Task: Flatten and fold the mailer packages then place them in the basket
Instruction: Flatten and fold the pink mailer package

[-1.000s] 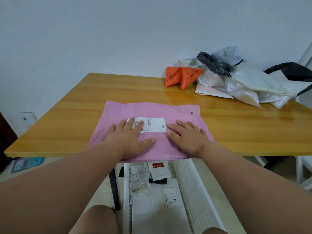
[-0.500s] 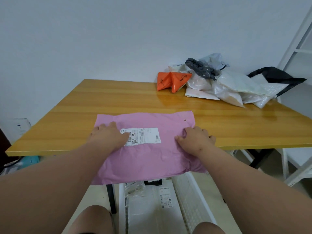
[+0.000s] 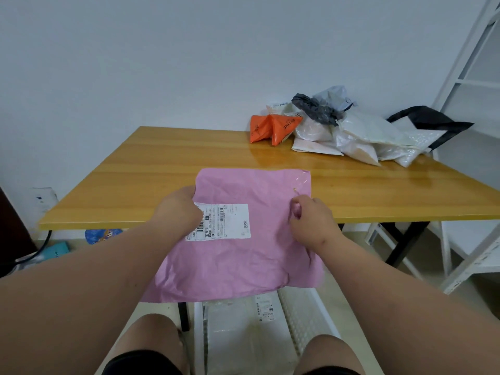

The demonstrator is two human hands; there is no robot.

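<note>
A pink mailer with a white shipping label hangs half off the front edge of the wooden table. My left hand grips its left edge with curled fingers. My right hand pinches its right side near the top corner. Below the table's edge, between my knees, stands a white basket that holds folded white mailers. A pile of crumpled mailers, white, grey and black, lies at the table's far right, with an orange mailer at its left end.
A white metal shelf frame stands to the right of the table. A black-and-white bag sits behind the pile. Black table legs are visible under the right side. Cables and a blue item lie on the floor at left.
Both hands went from pressing flat on the pink mailer to gripping its sides. The mailer has slid toward me and now hangs over the table's front edge above the basket.
</note>
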